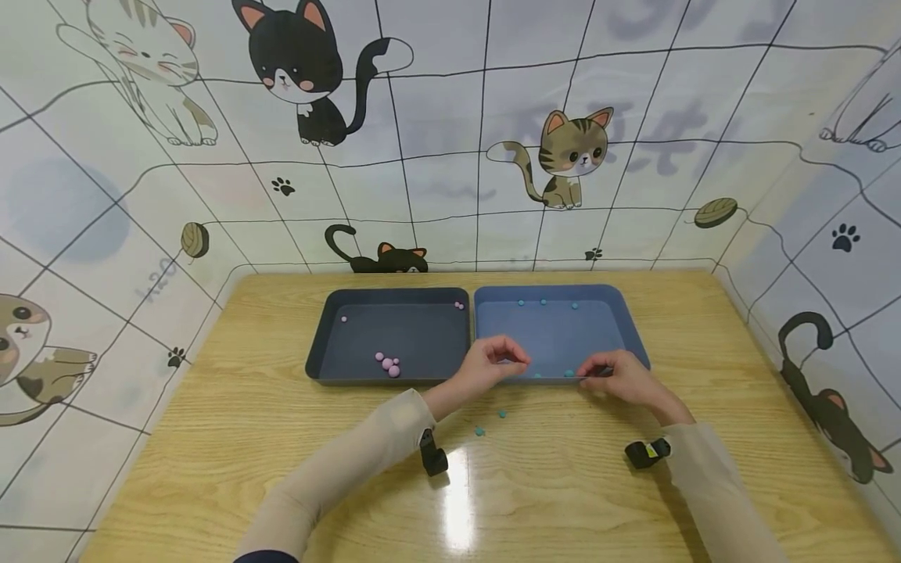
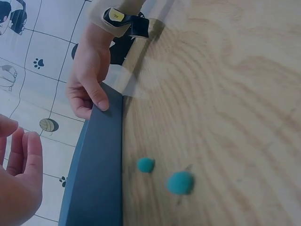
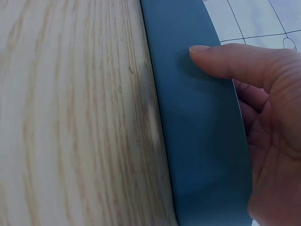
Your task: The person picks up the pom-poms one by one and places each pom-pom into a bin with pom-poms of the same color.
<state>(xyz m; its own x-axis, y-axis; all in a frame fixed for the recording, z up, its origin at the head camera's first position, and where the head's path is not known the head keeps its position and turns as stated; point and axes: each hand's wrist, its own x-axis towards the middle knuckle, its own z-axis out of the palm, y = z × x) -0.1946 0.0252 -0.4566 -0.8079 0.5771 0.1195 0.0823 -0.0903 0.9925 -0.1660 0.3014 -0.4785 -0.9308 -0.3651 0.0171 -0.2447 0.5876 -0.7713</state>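
My left hand [image 1: 489,363] hovers over the front left of the blue tray [image 1: 549,332]. Its fingers are bent loosely toward the thumb, and no object shows between them in the left wrist view. My right hand [image 1: 622,378] grips the tray's front wall [image 3: 202,127], thumb outside and fingers over the rim. Small teal balls lie inside the tray, such as one teal ball [image 1: 543,302] along the back and another teal ball [image 1: 568,374] by the front wall. On the table before the tray are two more, a nearer teal ball [image 2: 180,182] and a farther teal ball [image 2: 146,165].
A dark grey tray [image 1: 415,324] stands at the left side of the blue one. It holds pink balls of several sizes, with a cluster of pink balls [image 1: 388,363] near its front. Cat-print walls [image 1: 450,180] enclose the wooden table [image 1: 563,500].
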